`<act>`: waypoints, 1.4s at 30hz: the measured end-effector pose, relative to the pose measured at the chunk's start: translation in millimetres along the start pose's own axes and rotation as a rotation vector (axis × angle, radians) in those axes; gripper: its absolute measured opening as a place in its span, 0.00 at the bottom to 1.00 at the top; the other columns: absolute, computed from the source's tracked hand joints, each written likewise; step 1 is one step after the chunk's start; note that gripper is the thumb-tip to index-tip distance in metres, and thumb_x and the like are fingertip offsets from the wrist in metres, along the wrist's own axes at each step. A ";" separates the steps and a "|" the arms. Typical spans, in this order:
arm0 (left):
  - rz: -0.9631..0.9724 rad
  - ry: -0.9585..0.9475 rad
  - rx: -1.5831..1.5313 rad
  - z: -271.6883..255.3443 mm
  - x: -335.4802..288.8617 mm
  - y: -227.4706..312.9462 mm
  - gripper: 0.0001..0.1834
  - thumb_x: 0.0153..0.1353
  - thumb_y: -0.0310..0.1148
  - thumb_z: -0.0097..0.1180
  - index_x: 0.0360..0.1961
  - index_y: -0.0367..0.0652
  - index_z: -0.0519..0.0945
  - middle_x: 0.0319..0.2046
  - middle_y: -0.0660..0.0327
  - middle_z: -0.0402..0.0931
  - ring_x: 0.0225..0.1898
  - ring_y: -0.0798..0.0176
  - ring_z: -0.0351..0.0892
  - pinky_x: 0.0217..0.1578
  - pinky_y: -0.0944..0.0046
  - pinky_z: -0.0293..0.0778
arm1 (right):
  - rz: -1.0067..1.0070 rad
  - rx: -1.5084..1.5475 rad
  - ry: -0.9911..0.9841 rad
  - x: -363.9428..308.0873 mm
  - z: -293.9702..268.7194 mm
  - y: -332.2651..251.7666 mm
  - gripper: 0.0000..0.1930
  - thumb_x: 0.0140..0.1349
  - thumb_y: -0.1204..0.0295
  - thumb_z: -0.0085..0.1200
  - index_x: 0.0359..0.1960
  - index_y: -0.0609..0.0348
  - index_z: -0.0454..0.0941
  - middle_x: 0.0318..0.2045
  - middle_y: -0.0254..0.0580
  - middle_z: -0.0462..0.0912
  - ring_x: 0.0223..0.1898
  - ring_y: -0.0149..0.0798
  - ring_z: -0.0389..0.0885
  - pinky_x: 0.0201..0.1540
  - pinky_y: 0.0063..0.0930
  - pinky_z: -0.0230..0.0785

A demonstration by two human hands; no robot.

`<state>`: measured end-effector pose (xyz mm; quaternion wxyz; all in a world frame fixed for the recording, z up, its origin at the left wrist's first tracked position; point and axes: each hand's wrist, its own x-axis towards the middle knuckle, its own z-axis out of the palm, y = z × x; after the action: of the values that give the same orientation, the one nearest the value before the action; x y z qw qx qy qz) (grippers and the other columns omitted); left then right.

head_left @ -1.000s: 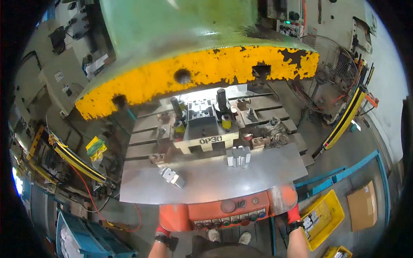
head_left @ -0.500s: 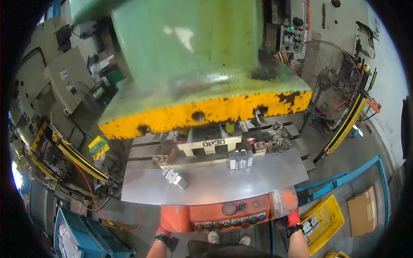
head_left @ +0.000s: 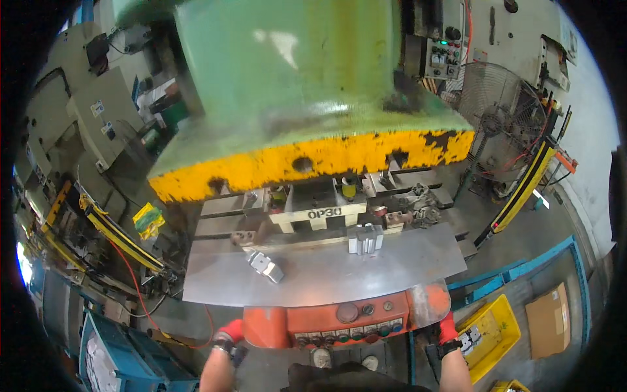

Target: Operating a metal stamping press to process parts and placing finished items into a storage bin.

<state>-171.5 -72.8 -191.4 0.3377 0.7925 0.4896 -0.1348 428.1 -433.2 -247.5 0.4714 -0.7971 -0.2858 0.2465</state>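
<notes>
My left hand [head_left: 231, 329], in a red glove, is beside the left end of the orange push-button control box [head_left: 313, 320]. My right hand [head_left: 448, 328], also red-gloved, is at the box's right end, its fingers mostly hidden. How the fingers of either hand are bent does not show clearly. Beyond the box, a bent metal part [head_left: 265, 267] lies on the left of the flat steel plate [head_left: 313, 277]. A grey metal block [head_left: 365, 240] stands farther right. Behind them is the lower die [head_left: 319, 214], under the green press ram [head_left: 307, 117] with its yellow edge.
A yellow bin [head_left: 491, 336] with metal pieces is at right, beside a cardboard sheet [head_left: 548, 321] and blue rail [head_left: 548, 261]. Yellow-black posts [head_left: 522, 186] flank the press. A blue cart [head_left: 124, 349] stands lower left, a caged fan [head_left: 499, 117] far right. Rags [head_left: 421, 206] lie by the die.
The press ram has risen slightly, showing more of the die. My left hand has moved left and outward from the control box's end. My right hand has barely moved.
</notes>
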 end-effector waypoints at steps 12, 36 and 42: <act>0.331 0.841 0.086 -283.1 68.1 272.0 0.33 0.55 0.60 0.62 0.45 0.37 0.82 0.39 0.44 0.83 0.44 0.39 0.82 0.45 0.48 0.75 | 0.400 0.454 0.409 -58.9 -6.0 21.0 0.18 0.57 0.75 0.60 0.51 0.61 0.80 0.40 0.38 0.83 0.40 0.38 0.79 0.46 0.32 0.71; 0.281 0.704 0.289 -310.1 128.2 361.2 0.41 0.47 0.65 0.66 0.54 0.44 0.80 0.45 0.44 0.83 0.50 0.46 0.81 0.52 0.52 0.74 | 0.181 0.606 0.622 -103.0 -2.0 -33.6 0.27 0.58 0.77 0.61 0.60 0.60 0.69 0.37 0.34 0.75 0.35 0.31 0.75 0.37 0.26 0.71; 0.295 0.693 0.254 -211.5 -2.1 260.9 0.49 0.44 0.58 0.70 0.63 0.38 0.71 0.49 0.44 0.76 0.52 0.40 0.76 0.53 0.49 0.72 | 0.065 0.518 0.233 -63.9 17.4 -119.8 0.20 0.61 0.78 0.57 0.56 0.60 0.75 0.31 0.26 0.70 0.30 0.23 0.69 0.32 0.18 0.64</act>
<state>29.0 -9.3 70.5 0.0676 0.8883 0.4348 0.1313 344.2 -419.5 -140.2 0.6809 -0.6818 -0.1314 0.2328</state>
